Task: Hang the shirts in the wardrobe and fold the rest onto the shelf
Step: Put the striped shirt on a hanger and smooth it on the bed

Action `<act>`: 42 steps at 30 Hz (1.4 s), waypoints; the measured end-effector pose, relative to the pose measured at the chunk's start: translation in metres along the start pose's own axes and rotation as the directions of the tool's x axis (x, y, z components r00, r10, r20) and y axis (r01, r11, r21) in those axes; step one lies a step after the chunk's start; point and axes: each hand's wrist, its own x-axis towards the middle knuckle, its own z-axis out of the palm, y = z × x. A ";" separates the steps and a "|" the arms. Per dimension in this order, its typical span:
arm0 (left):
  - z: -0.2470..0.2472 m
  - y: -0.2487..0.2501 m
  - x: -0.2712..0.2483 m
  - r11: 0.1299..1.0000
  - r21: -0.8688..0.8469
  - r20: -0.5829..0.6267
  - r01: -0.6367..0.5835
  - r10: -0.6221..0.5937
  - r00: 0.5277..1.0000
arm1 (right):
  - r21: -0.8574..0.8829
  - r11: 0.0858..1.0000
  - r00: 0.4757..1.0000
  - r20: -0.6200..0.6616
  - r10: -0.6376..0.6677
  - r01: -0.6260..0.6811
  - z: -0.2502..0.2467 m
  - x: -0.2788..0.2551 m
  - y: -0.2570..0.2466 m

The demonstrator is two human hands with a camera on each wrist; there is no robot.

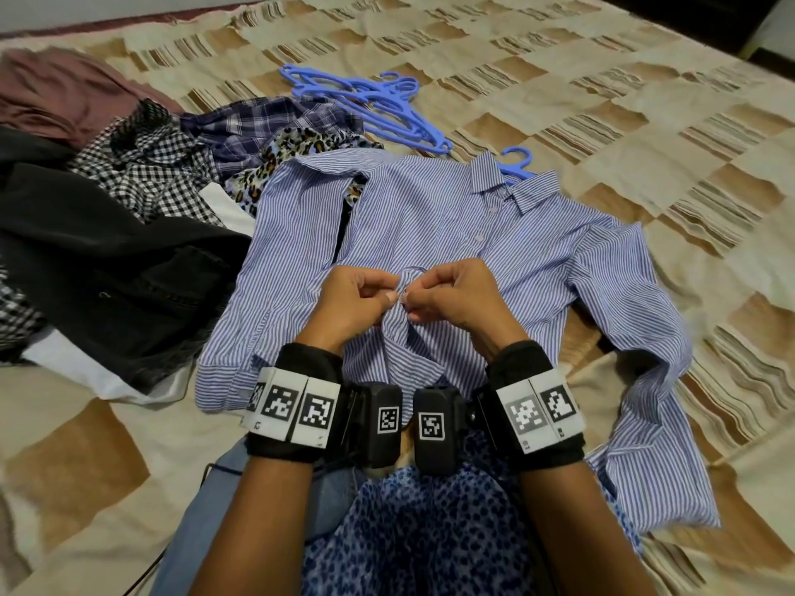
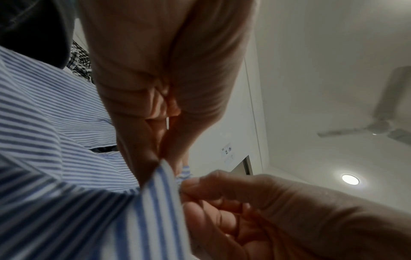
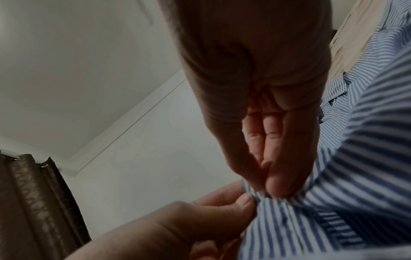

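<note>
A blue-and-white striped shirt [image 1: 451, 234] is laid front-up on a bed [image 1: 602, 79] covered in a beige and brown checked spread, collar pointed away, a blue hanger [image 1: 516, 163] seen poking out at its neck. Its placket is gathered up at mid-chest and pinched between thumb and curled fingers of the left hand [image 1: 352, 301] and the right hand [image 1: 456, 301], both grips closed tight on the cloth. More blue hangers [image 1: 370, 105] and a heap of checked and dark garments [image 1: 142, 187] are spread to the left.
</note>
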 end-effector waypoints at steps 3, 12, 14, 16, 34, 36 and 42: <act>0.000 0.004 -0.002 0.997 -0.077 0.052 -0.002 0.006 0.999 | -0.004 1.000 0.998 -0.065 -0.017 0.017 0.000 0.001 0.002; 0.002 0.002 -0.003 0.991 0.035 -0.103 -0.129 0.132 0.986 | 0.007 0.999 0.998 -0.049 -0.049 0.049 0.002 0.005 0.002; 0.004 0.004 -0.004 0.978 0.106 -0.116 -0.179 0.191 0.975 | -0.039 0.997 0.995 -0.070 -0.076 0.074 0.004 0.006 0.003; 0.005 0.005 -0.004 0.975 0.110 -0.127 -0.195 0.208 0.970 | -0.050 0.993 0.991 -0.085 -0.107 0.103 0.004 0.006 0.005; 0.004 -0.001 -0.001 0.982 -0.173 -0.069 -0.072 0.061 0.996 | 0.052 0.987 0.987 -0.068 -0.148 0.151 0.001 0.009 0.007; 0.004 0.001 -0.002 0.984 -0.158 -0.091 -0.082 0.068 0.994 | 0.040 0.986 0.985 -0.077 -0.156 0.160 0.001 0.010 0.008; 0.005 0.001 -0.001 0.980 -0.186 -0.104 -0.072 0.053 0.993 | -0.021 0.987 0.979 -0.120 -0.163 0.161 0.000 0.012 0.010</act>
